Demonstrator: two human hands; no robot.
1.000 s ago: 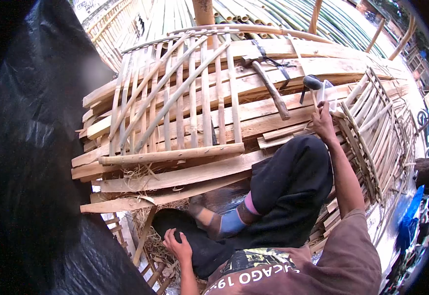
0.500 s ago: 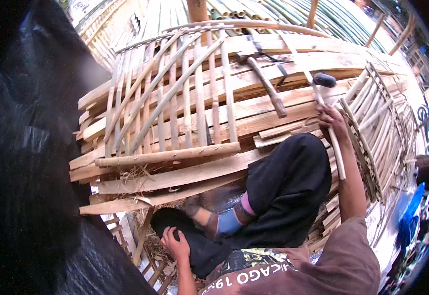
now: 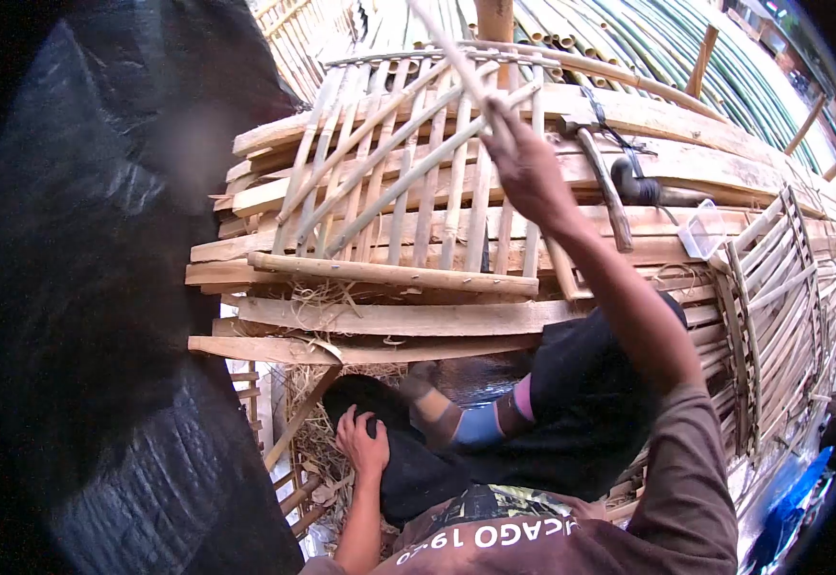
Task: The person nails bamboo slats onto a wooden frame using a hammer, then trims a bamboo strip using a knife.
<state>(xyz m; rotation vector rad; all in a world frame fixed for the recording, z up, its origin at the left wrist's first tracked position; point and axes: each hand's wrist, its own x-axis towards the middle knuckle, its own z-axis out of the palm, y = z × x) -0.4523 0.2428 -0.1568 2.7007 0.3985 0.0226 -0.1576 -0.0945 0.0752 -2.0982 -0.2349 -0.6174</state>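
Observation:
My right hand (image 3: 530, 172) is closed around a long pale bamboo strip (image 3: 451, 48), held at a slant above the right part of a slatted bamboo panel (image 3: 389, 273). The strip's upper end runs out past the top of the view. Upright slats and several diagonal strips make up the panel, with a thicker rail along its near edge. My left hand (image 3: 364, 443) lies on my dark trouser leg, fingers spread, holding nothing. Right of my right hand, a hammer (image 3: 605, 182) and a black-headed mallet (image 3: 636, 184) lie on the wooden planks.
Stacked planks (image 3: 389, 314) run beneath the panel. A clear plastic box (image 3: 703, 230) sits near the mallet. More slatted panels (image 3: 782, 278) stand at the right. Black sheeting (image 3: 140, 287) hangs at the left. Green bamboo poles (image 3: 648, 48) lie at the back.
My right hand has swung left with the strip, from beside the mallet to above the panel. My left hand stays on my leg. The head view has shifted, and the plastic box now shows.

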